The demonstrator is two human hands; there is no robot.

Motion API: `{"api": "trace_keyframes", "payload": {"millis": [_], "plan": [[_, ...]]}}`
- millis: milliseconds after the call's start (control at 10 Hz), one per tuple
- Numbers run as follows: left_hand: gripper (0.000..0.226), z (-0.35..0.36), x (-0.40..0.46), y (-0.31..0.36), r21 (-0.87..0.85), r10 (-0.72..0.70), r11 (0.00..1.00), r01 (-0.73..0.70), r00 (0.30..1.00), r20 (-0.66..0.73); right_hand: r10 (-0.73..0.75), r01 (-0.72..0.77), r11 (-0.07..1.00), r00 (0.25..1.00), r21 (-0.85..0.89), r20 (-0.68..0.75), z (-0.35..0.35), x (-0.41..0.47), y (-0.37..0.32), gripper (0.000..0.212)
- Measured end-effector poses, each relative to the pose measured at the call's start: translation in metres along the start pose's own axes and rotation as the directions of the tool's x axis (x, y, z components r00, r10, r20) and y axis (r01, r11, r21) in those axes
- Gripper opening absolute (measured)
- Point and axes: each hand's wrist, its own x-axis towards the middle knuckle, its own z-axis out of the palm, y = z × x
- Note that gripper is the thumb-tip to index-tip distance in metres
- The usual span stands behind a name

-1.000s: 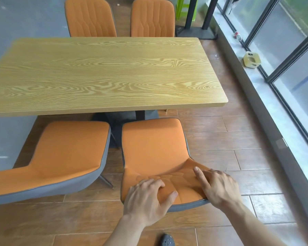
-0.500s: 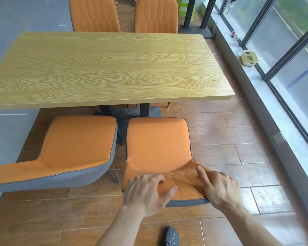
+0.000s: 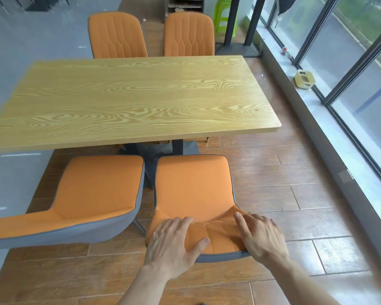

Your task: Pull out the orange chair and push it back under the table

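The orange chair with a grey shell stands in front of me, its seat fully clear of the wooden table's near edge. My left hand grips the top of its backrest on the left, thumb over the orange padding. My right hand holds the backrest's right corner, fingers wrapped over the rim.
A second orange chair stands close on the left, also out from the table. Two more orange chairs face me across the table. A window wall and grey sill run along the right, with a small beige basket on the sill.
The chair has slid back toward me and now sits farther out from the table edge. My view has risen and pulled back. Both hands keep their hold on the backrest.
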Motion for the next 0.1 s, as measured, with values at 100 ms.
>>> {"api": "trace_keyframes", "payload": {"millis": [100], "plan": [[0.092,-0.0158,-0.0082,0.0002,0.013,-0.023,1.000,0.024,0.994,-0.104,0.021,-0.021,1.000,1.000,0.010,0.018,-0.0111,-0.0032,-0.0064,0.098]]}}
